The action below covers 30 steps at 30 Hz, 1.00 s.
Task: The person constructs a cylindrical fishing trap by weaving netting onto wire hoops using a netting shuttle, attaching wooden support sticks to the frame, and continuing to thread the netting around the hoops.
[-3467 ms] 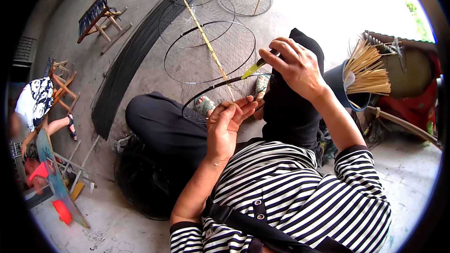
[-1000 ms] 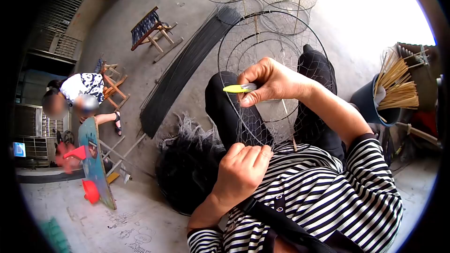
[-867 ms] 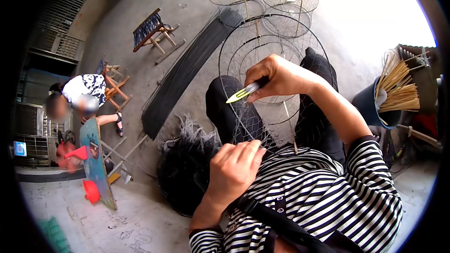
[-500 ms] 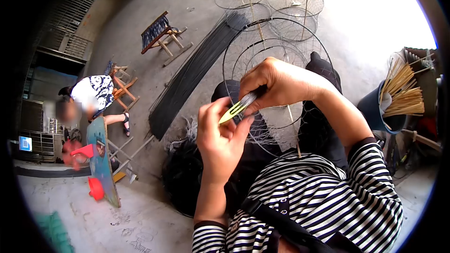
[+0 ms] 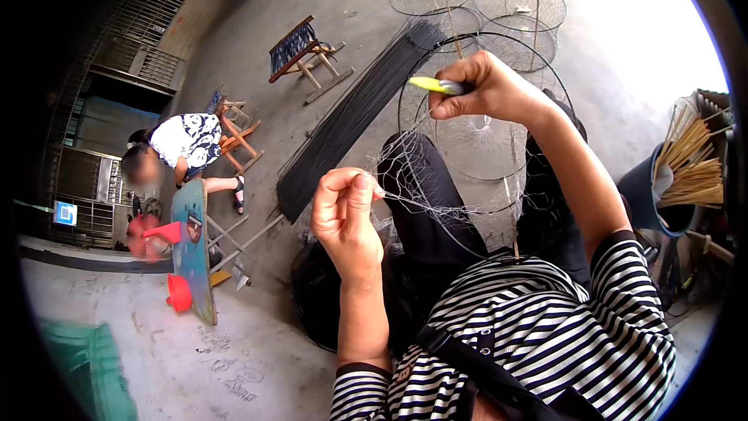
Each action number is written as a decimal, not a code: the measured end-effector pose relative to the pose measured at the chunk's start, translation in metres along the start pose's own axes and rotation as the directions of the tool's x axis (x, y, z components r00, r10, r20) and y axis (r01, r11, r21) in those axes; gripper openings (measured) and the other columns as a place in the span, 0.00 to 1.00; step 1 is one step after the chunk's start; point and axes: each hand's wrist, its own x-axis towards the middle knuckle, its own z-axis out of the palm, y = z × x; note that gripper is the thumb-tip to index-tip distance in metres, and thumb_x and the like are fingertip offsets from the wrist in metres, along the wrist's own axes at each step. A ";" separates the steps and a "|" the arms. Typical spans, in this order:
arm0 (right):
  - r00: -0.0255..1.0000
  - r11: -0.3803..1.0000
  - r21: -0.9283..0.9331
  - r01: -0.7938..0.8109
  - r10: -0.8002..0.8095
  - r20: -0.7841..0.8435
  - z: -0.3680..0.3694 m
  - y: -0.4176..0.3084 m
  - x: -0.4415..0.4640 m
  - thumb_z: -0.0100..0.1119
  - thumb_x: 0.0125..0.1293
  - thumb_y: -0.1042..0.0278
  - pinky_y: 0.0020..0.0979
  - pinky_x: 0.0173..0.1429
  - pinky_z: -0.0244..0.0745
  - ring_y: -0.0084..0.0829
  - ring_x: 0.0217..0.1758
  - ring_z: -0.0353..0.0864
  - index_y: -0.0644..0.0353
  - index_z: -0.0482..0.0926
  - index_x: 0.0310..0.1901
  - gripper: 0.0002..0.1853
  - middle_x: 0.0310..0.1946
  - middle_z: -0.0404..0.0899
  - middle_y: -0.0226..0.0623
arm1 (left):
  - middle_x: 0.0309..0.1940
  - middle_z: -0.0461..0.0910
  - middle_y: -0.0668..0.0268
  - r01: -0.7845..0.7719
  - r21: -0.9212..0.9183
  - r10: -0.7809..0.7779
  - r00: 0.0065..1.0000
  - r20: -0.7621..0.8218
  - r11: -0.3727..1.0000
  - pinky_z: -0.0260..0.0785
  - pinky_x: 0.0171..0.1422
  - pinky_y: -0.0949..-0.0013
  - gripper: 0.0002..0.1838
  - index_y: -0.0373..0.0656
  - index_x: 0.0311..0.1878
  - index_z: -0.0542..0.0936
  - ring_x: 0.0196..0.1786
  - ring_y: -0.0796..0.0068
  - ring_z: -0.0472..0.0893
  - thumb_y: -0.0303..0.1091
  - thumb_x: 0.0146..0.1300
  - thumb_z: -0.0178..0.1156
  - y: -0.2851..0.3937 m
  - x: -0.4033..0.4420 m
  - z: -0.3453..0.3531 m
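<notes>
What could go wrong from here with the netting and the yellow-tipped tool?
The yellow-tipped tool in the right hand might snag the loose netting beneath it. The netting could slip from the left hand's fingertip pinch. The large hoop might tip if pulled.

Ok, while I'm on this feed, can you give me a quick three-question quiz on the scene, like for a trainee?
1. True or false: the person's left hand pinches the netting.
2. The pale sticks in the blue bucket:
A) lie wholly below its rim
B) stick out above its rim
C) are bent under its base
3. Which hand holds the yellow-tipped tool?

Key: 1. True. 2. B. 3. The right hand.
</notes>
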 end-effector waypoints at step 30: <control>0.988 0.970 0.219 0.105 -0.126 0.086 0.072 -0.028 0.011 0.69 0.69 0.56 0.23 0.37 0.65 0.15 0.32 0.68 0.61 0.81 0.50 0.17 0.30 0.72 0.19 | 0.37 0.71 0.70 0.240 -0.559 -0.162 0.969 0.186 0.794 0.60 0.45 0.67 0.09 0.46 0.43 0.72 0.38 0.74 0.65 0.39 0.75 0.60 -0.001 -0.024 -0.016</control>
